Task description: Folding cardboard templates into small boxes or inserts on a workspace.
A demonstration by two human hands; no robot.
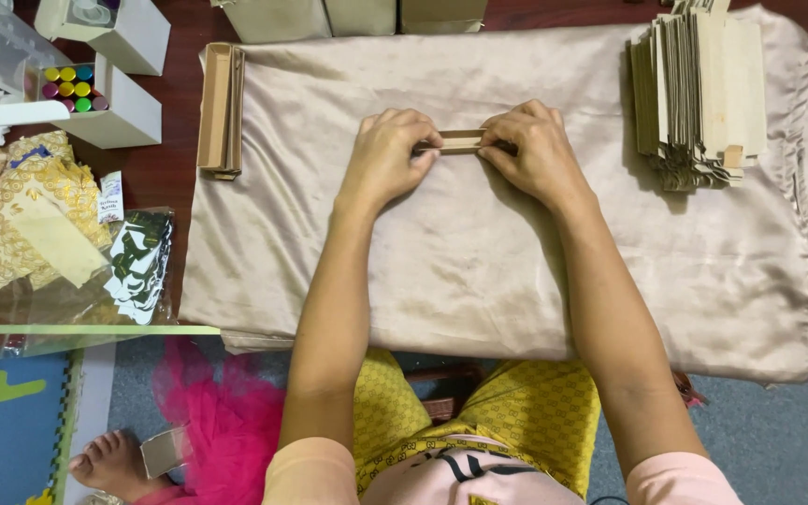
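Holding a small flat cardboard piece [461, 142] at both ends, the left hand [387, 154] and right hand [533, 150] each pinch it tight; its long side lies between them, sideways, on the tan cloth [441, 271], left of the cardboard stack [699, 93]

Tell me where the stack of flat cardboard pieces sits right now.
In the head view, the stack of flat cardboard pieces lies at the upper right of the beige cloth, to the right of the right hand.

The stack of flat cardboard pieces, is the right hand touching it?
No, the right hand holds a cardboard strip, apart from the stack.
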